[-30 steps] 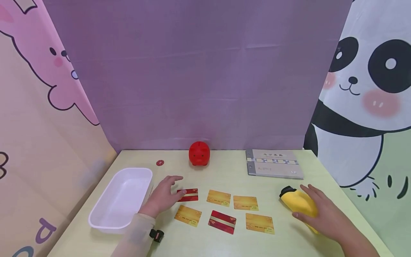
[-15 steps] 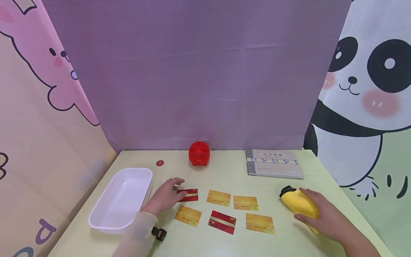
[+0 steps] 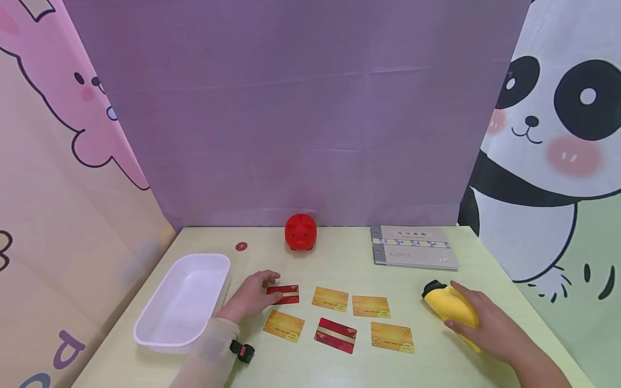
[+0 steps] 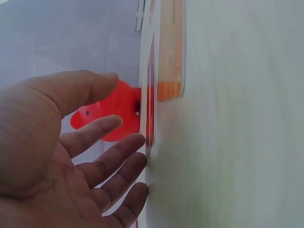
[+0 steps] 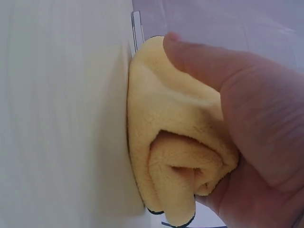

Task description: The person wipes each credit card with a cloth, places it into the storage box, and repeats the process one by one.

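Observation:
At the left end of a red card (image 3: 289,294), my left hand (image 3: 251,296) rests with bent, spread fingers; in the left wrist view the palm of the hand (image 4: 71,156) holds nothing, and its fingertips are at the table beside the card (image 4: 150,95). On the right, my right hand (image 3: 497,326) lies over a rolled yellow cloth (image 3: 453,308) with a black end. The right wrist view has the thumb of the hand (image 5: 256,95) against one side of the cloth (image 5: 166,104), which touches the table; the other fingers are mostly hidden behind it.
A white tray (image 3: 143,328) stands at the left. Yellow cards (image 3: 330,298) and another red card (image 3: 336,335) lie mid-table. Behind are a small red disc (image 3: 241,246), a red piggy bank (image 3: 301,231) and grey booklets (image 3: 414,247).
My left hand has shifted slightly to the right and nearer me, its fingers a bit more bent. My right hand has barely moved on the yellow cloth.

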Demonstrator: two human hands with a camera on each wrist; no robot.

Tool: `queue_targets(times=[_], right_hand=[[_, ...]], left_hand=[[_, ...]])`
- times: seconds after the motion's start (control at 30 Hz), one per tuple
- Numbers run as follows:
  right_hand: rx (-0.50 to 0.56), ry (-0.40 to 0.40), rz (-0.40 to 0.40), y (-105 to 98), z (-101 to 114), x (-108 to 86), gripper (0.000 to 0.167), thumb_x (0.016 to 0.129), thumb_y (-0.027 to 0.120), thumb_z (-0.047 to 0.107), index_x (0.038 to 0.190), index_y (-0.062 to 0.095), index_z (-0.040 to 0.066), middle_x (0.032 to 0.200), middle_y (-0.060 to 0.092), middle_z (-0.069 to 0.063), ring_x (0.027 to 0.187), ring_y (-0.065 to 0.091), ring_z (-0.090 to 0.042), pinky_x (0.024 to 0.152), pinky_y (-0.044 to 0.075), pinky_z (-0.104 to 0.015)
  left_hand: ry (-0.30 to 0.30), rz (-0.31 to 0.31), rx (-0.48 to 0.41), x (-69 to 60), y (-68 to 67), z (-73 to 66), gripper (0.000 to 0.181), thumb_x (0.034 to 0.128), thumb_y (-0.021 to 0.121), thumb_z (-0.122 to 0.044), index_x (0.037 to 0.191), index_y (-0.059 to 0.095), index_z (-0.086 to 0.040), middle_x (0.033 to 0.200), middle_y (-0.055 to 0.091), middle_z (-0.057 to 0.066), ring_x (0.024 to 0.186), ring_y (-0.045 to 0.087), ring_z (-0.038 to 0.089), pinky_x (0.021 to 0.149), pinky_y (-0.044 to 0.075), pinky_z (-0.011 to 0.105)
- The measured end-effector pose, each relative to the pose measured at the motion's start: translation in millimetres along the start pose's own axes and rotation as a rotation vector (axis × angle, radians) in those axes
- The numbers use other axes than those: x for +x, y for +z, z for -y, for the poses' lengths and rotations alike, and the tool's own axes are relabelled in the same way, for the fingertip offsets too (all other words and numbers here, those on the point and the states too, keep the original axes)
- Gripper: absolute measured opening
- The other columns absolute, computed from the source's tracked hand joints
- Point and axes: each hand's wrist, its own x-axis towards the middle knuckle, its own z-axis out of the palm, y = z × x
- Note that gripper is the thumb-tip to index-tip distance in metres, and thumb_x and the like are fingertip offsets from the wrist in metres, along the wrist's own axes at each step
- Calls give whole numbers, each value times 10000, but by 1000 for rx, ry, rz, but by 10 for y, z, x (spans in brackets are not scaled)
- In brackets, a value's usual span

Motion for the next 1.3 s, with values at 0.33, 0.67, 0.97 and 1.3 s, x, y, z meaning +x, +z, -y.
queue_targets(times=[0.33,0.67,0.97,1.3], right_hand=[[-41,25,39,-3,-40,38,838,853,861,427,1540,499,112,1309,608,-224,1039,603,-320,870,530,-545],[-57,31,17,6,-65,54,752,843,878,330,1487,558,111,1279,604,-252,1065,622,-408,874,527,-634],[-51,61,22,-16,-43,51,702,870,855,330,1478,574,118,1278,596,-276,1035,612,-400,851,528,-619],[-47,53,10,-24,-43,47,699,875,856,332,1475,572,112,1266,602,-273,1035,611,-407,857,525,-627]], left_hand=[[-48,7,-54,52,27,71,528,898,855,-213,1380,650,-147,1303,650,32,1163,582,253,1023,554,457],[-61,-12,3,54,19,101,527,843,897,-158,1327,690,-125,1227,629,18,1128,574,244,1050,531,461],[-68,-18,59,45,11,104,430,850,896,-197,1242,734,-125,1101,609,31,1023,546,229,947,550,400],[-74,-7,59,60,3,113,444,835,910,-218,1235,731,-147,1081,597,22,1020,537,228,909,549,396]])
